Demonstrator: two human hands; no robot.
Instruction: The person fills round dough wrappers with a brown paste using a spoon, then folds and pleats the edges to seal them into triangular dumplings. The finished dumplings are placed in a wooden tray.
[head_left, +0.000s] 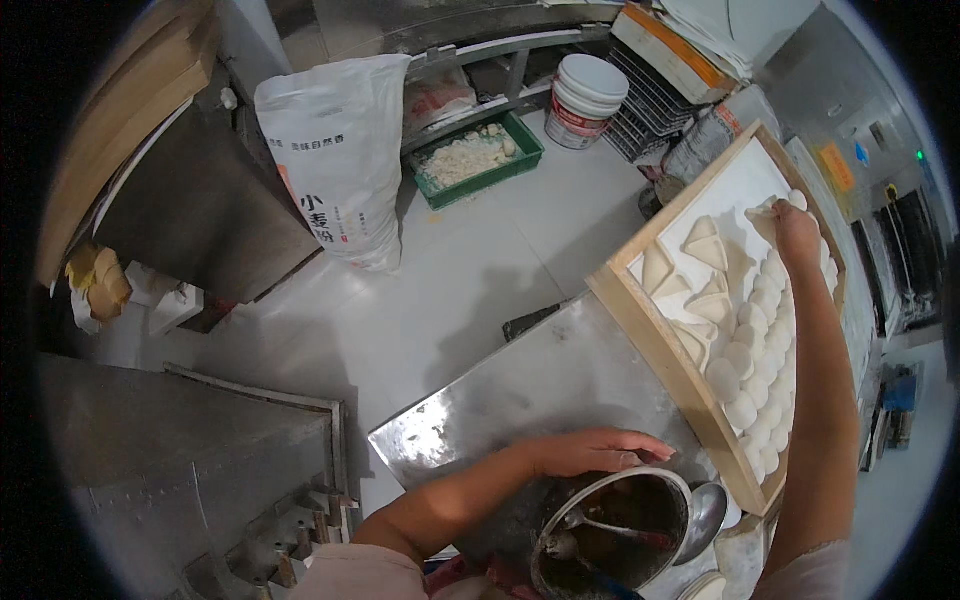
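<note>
My right hand reaches to the far end of a wooden tray, its fingers on a folded piece of dough. Several triangular folded dough pieces lie on the tray's left side, and rows of round dough balls fill its right side. My left hand is by the far rim of a round metal pot, fingers extended, holding nothing visible. In the pot are a dark filling and two spoons, one with a red handle. A metal bowl is right of the pot.
The tray rests over a steel table. On the floor beyond stand a white flour sack, a green bin of pale floury scraps and a lidded white bucket. Steel equipment is at lower left; wire racks stand behind.
</note>
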